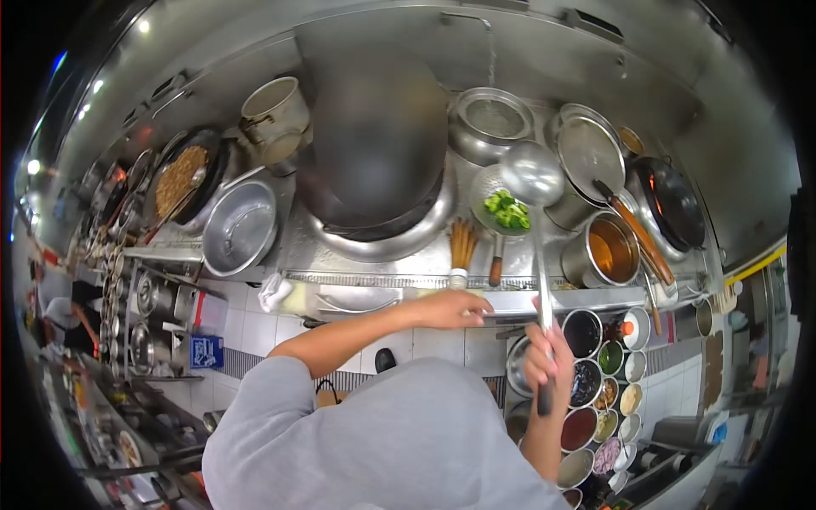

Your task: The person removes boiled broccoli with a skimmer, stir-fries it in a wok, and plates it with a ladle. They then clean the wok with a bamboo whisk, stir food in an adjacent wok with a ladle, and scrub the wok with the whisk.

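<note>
My right hand (550,357) is wrapped round the handle of a long metal ladle (533,172), whose bowl hangs over the stove beside a strainer (487,185). Green vegetables (507,209) lie in that strainer. Near the stove's front edge is my left hand (453,308), its fingers apart and nothing in them. Just beyond it stands a bamboo brush (463,245). A large wok (374,225) sits on the burner at the centre; a dark blur hides its inside.
At the left are an empty metal bowl (240,228) and a wok of brown food (181,183). A pot of orange-brown liquid (610,248) stands right of the ladle. Several sauce and ingredient containers (579,428) line my right side. Another person (59,285) is at far left.
</note>
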Tool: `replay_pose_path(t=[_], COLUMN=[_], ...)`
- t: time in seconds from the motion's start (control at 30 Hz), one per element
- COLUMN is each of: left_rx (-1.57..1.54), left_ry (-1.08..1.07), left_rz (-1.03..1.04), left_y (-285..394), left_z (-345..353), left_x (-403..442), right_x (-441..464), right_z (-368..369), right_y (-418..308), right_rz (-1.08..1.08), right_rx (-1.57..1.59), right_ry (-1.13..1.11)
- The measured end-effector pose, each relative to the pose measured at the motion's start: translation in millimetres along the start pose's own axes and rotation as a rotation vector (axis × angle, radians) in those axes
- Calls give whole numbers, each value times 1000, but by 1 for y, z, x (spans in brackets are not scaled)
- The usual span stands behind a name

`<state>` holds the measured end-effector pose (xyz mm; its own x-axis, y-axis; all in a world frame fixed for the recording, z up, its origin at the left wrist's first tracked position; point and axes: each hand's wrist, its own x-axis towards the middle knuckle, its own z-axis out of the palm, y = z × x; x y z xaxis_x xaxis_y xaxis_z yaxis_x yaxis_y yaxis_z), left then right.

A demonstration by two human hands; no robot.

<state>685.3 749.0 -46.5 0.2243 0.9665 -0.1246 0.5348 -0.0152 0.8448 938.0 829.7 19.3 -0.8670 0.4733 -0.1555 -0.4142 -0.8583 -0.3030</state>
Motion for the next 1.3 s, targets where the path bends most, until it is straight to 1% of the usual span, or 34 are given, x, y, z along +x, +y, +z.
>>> replay_pose_path(t=[0.03, 0.07, 0.1, 0.17, 0.2, 0.23, 0.27, 0.3, 0.33, 0.37, 0.4, 0.47, 0.57, 0.63, 0.7, 0.73, 0.8, 0.83, 0.9, 0.93, 1.03, 1.07, 1.1, 1.17, 1.23, 1.3], left_rx=[78, 91, 102, 384, 413, 440, 438, 485, 531, 528, 549, 563, 526, 462, 461, 432, 415, 426, 434, 439, 432, 419, 420, 482, 488, 495], left_ry=[120, 217, 314, 592, 651, 709, 716, 773, 831, 839, 847, 869, 873, 879, 884, 880, 872, 860, 845, 835, 788, 760, 758, 745, 731, 709], left_rz=[-2, -58, -111, -85, -158, -230, -220, -243, -265, -255, -279, -304, -325, -280, -296, -295, -295, -311, -327, -330, -344, -345, -354, -364, -372, -392], left_y=[-6, -12, -19, -62, -70, -76, -87, -103, -114, -123, -129, -139, -150, -158, -161, -161, -162, -165, -170, -172, -166, -161, -157, -151, -149, -150], left_z=[-17, -36, -55, -82, -95, -106, -113, -117, -120, -122, -122, -122, -114, -114, -114, -115, -118, -120, -120, -122, -123, -124, -124, -122, -121, -123], left_x=[-25, -50, -75, -119, -140, -158, -174, -186, -195, -201, -206, -213, -218, -220, -223, -225, -227, -225, -220, -218, -215, -214, -214, -209, -207, -211], right_x=[28, 59, 88, 147, 174, 205, 234, 253, 270, 284, 298, 320, 312, 310, 303, 306, 312, 315, 316, 313, 294, 299, 304, 316, 321, 315], right_z=[4, 6, 12, 18, 19, 10, 1, 3, 7, 11, 9, 8, 18, 11, 9, 8, 9, 11, 11, 11, 3, 0, 1, 7, 13, 16], right_y=[17, 35, 51, 83, 97, 108, 118, 128, 141, 152, 160, 172, 180, 159, 147, 151, 161, 168, 181, 177, 147, 137, 139, 144, 155, 163], right_rz=[62, 119, 159, 190, 205, 237, 267, 260, 252, 241, 235, 260, 300, 418, 391, 396, 254, 249, 317, 421, 492, 473, 480, 307, 322, 482], right_rx=[-18, -74, -204, -451, -573, -703, -833, -843, -1047, -1252, -1264, -1386, -1365, -1275, -1381, -1378, -1547, -1542, -1466, -1382, -1374, -1469, -1464, -1691, -1678, -1443], right_ry=[21, 4, -12, 31, 75, 58, 41, 43, 85, 127, 126, 105, 78, 36, 74, 68, 105, 101, 73, 17, 14, -6, -11, 53, 45, 36])
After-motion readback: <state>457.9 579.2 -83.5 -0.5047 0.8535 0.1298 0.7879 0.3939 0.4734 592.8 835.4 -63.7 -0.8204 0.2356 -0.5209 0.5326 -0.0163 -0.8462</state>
